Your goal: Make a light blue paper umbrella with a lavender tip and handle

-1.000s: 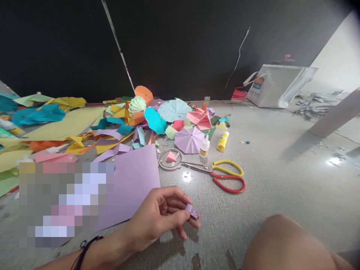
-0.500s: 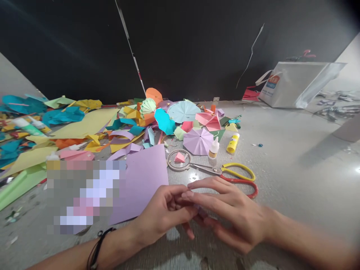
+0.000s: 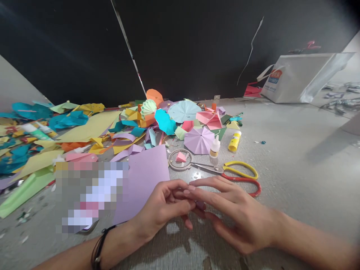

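Note:
My left hand (image 3: 165,204) has its fingers curled and thumb pressed in. A small dark purple bit (image 3: 200,204) shows by its fingertips, mostly hidden, so its kind is unclear. Over those fingertips reaches my right hand (image 3: 234,210), its fingers stretched out and its thumb apart below. Just beyond the hands lie scissors (image 3: 216,168) with one yellow and one red handle. A sheet of purple paper (image 3: 149,176) lies left of them, partly behind my left wrist.
Behind the scissors stand a small glue bottle (image 3: 214,147) and a yellow glue stick (image 3: 234,141). A roll of tape (image 3: 172,165) rings a pink paper scrap. A pleated lilac paper disc (image 3: 199,140) and heaped coloured paper lie farther back. A white bag (image 3: 298,78) stands at right.
The view has shifted slightly. My hands keep nearly the same pose, with the purple bit a little more visible between the fingertips.

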The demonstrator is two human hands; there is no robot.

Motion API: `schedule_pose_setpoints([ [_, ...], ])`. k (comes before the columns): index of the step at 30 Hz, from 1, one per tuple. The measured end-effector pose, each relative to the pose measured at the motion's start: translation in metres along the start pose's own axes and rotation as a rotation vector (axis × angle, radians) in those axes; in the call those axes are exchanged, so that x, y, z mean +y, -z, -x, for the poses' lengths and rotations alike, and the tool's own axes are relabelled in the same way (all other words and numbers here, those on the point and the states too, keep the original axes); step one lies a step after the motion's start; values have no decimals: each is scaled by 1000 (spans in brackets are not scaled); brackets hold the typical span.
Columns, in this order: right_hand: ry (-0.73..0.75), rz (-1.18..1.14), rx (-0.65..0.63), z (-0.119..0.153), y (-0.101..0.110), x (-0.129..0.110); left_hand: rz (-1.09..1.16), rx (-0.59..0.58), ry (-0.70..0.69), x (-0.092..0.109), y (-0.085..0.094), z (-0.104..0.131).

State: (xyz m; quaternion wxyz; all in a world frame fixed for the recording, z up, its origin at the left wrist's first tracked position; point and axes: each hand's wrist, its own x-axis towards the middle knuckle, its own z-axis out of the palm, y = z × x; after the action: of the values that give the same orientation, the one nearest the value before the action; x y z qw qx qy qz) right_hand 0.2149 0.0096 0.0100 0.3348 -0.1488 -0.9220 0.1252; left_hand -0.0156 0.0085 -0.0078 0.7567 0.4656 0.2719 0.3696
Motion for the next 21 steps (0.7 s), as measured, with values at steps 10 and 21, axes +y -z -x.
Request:
schedule_pose_setpoints([
  [10,-2,-1,12,-1,0,-1,53,-12,3,2,1,0],
  [21,-15,19,17,0,0,-2,79,-18,16,2,0,1],
])
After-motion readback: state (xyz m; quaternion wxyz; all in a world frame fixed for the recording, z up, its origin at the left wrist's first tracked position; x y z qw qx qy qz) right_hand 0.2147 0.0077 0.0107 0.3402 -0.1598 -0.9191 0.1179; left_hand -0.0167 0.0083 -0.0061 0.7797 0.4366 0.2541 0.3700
